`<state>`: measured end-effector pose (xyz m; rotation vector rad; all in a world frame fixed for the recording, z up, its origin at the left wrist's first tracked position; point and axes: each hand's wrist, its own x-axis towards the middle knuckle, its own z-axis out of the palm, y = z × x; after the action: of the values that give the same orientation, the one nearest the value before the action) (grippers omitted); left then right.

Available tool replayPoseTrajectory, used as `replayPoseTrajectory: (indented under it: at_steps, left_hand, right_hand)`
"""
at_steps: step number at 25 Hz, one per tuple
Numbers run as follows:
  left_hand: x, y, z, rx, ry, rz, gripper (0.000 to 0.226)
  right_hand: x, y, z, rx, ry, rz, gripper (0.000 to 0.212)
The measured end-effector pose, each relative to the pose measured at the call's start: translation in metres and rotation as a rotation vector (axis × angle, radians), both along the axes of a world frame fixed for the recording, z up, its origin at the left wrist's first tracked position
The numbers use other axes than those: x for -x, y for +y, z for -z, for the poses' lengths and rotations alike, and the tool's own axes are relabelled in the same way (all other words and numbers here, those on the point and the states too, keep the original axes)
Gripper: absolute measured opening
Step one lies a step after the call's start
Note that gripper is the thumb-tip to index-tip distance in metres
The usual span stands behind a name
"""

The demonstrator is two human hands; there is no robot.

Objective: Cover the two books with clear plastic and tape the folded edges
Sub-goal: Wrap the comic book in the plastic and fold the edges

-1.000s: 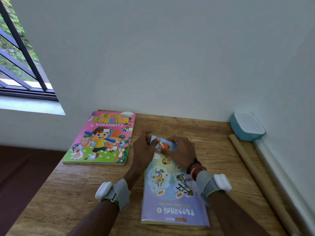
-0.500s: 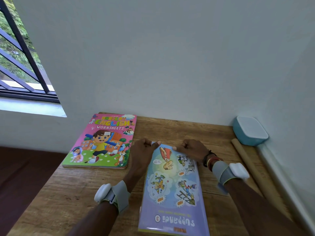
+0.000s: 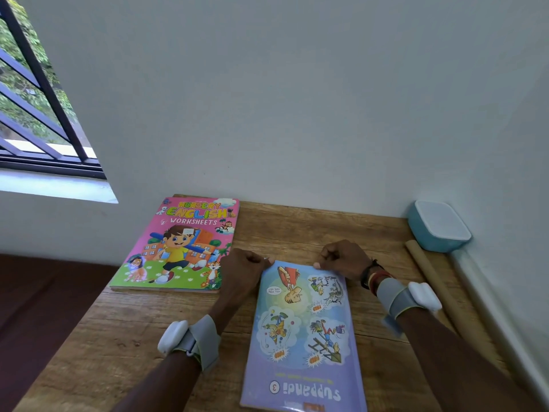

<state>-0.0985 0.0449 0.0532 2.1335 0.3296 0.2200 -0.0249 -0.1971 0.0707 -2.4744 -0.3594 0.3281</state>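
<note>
At the far edge of the purple book [image 3: 303, 331] we have both hands curled: left hand [image 3: 242, 269] pinching its far-left corner, right hand [image 3: 341, 258] pinching its far-right corner. The book lies flat on the counter [image 3: 297, 227], long axis running from us toward the wall. The pink book [image 3: 181, 245] sits to its left, apart and nearer the left hand. We can't tell if plastic is on either.

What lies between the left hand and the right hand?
In the head view, the far edge of the purple book lies between the left hand and the right hand; each hand pinches one far corner of it.
</note>
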Motion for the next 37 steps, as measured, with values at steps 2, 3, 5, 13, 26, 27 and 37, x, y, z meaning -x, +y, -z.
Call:
replayPoseTrajectory:
  at_steps: [2,3,5,13,26,27,37]
  left_hand:
    - [0.000,-0.001,-0.001,0.004,-0.016,-0.018,0.022]
    - [0.000,-0.002,-0.002,0.004,-0.025,-0.023,0.023]
    - [0.002,-0.004,-0.003,-0.039,-0.034,-0.026,0.025]
    - [0.009,-0.053,0.016,-0.867,-0.362,0.332,0.026]
    - [0.024,-0.045,0.028,-0.692,-0.335,0.225,0.023]
    - [0.024,-0.045,0.031,-0.637,-0.338,0.219,0.022]
    - [0.018,-0.047,0.038,-0.665,-0.244,0.289,0.046]
  right_hand:
    - [0.000,0.000,-0.001,0.015,-0.038,-0.009,0.021]
    - [0.000,0.001,-0.001,0.049,-0.065,-0.017,0.021]
    - [0.001,0.003,0.000,0.148,-0.145,-0.035,0.023]
    - [0.023,0.017,-0.021,0.488,-0.376,-0.141,0.016]
    - [0.089,0.014,0.040,0.389,-0.309,0.075,0.069]
    - [0.089,0.014,0.039,0.417,-0.316,0.119,0.070]
    - [0.098,0.050,0.048,0.267,-0.358,0.214,0.083]
